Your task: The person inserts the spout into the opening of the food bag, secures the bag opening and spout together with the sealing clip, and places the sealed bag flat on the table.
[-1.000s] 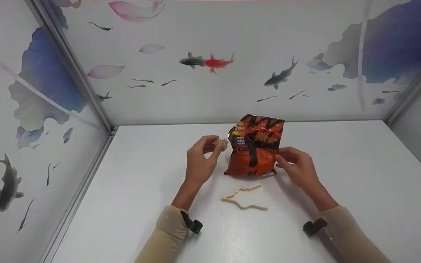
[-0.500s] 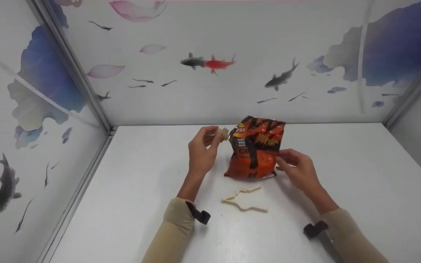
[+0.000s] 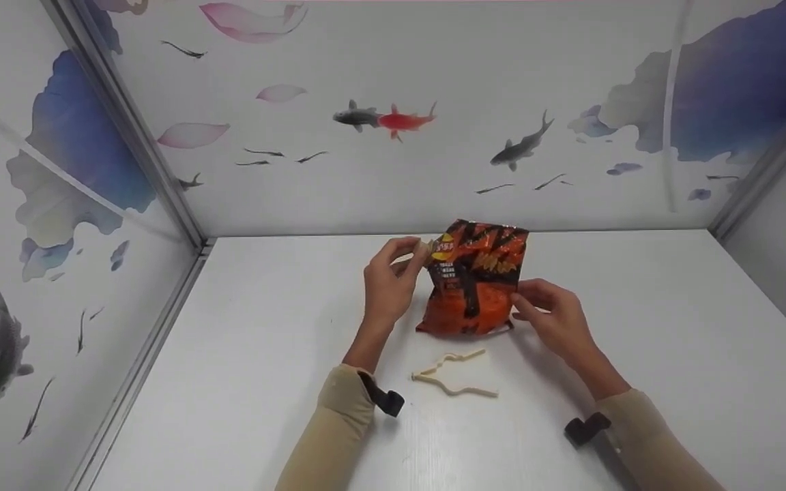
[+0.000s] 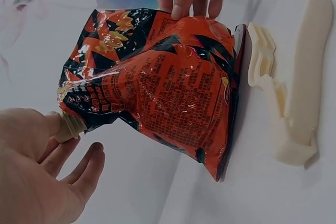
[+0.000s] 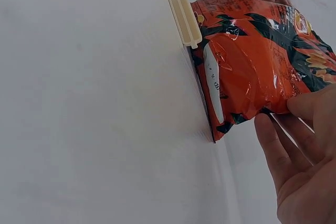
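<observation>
An orange and black bag of chips (image 3: 475, 293) stands on the table, its back printed with small text in the left wrist view. My left hand (image 3: 390, 283) pinches a small beige ridged piece (image 4: 72, 126) between thumb and fingers, right at the bag's upper left edge; its exact kind I cannot tell. Thumb in front and fingers behind, my right hand (image 3: 551, 312) grips the bag's lower right side. In front of the bag lies a cream plastic bag clip (image 3: 458, 391), its two long arms spread apart.
The white table (image 3: 243, 382) is bounded by a back panel (image 3: 420, 184) and side panels painted with fish and leaves. A metal frame post (image 3: 154, 157) runs along the left corner.
My left hand has moved up and to the right, bringing the beige piece from beside the bag to its upper left edge. The right hand, bag and clip have hardly moved.
</observation>
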Demonstrator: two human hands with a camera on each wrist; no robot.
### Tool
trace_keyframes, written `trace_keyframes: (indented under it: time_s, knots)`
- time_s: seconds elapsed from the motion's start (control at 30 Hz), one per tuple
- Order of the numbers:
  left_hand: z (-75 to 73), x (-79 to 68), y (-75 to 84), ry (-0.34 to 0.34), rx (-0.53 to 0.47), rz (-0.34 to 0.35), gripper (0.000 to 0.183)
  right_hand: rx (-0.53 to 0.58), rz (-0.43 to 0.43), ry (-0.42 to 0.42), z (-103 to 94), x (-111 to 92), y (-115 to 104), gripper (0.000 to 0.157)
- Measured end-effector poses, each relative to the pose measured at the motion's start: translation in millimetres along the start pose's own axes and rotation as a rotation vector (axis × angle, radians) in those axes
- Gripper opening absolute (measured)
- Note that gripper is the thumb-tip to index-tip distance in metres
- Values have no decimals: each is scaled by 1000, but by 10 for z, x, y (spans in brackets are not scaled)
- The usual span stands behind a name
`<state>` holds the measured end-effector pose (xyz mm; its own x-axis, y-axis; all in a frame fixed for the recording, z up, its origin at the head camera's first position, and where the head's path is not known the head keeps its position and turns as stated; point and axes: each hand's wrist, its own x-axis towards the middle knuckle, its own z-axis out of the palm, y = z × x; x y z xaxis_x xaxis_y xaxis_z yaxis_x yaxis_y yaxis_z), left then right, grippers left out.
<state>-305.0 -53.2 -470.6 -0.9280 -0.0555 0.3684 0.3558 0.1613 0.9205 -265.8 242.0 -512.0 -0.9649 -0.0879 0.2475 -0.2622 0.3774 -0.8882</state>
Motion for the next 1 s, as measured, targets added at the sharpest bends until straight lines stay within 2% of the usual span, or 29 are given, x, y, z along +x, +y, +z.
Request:
trace_keyframes:
  time_s: [0.17, 0.4, 0.7, 0.83, 1.0]
  knots:
    - [23, 8, -4, -26, -74, -32, 28, -12, 6, 4, -9, 11, 15, 28]
    - [67, 28, -7, -35, -82, -42, 29, -22, 15, 5, -47, 8, 9, 30]
    - [33, 2, -10, -31, -59, -41, 28, -215, 13, 21, -85, 40, -84, 51]
    - [-5, -13, -7, -24, -22, -41, 28, -232, -33, 75, -151, 130, -187, 58]
    - [-19, -8, 8, -30, -18, -23, 29, -284, -154, 158, -269, 301, -432, 59]
